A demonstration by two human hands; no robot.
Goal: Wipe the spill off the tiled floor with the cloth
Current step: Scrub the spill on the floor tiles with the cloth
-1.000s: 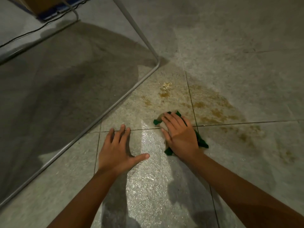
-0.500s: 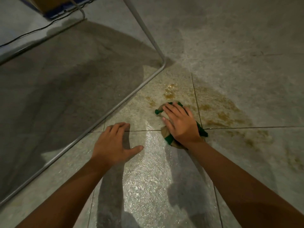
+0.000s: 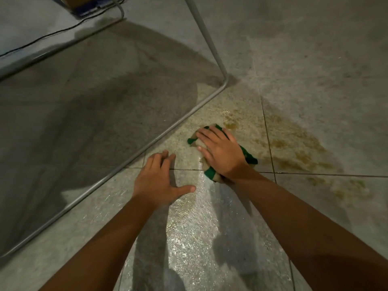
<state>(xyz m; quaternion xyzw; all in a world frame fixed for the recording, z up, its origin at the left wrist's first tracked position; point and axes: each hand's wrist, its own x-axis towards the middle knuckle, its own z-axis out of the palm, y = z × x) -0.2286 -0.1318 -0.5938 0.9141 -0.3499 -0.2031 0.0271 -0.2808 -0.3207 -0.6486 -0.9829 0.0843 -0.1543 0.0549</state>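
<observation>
A brownish spill (image 3: 294,145) spreads across several grey floor tiles to the right of centre, with smaller blotches trailing off to the right. My right hand (image 3: 220,153) lies flat on a green and tan cloth (image 3: 248,157), pressing it to the floor at the spill's left edge. Most of the cloth is hidden under the palm. My left hand (image 3: 159,181) rests on the tile to the left of the cloth, fingers slightly bent, thumb out, holding nothing. A wet, shiny streak (image 3: 189,227) runs from the cloth toward me.
A thin grey metal frame (image 3: 134,156) crosses the floor diagonally just left of my hands and bends upward at a corner (image 3: 224,82). Inside the frame the floor lies in dark shadow. A black cable (image 3: 42,38) and a box edge (image 3: 84,5) sit at the top left.
My right hand has pushed the cloth forward and to the left along the spill's edge. My left hand has curled its fingers a little and stayed on its tile.
</observation>
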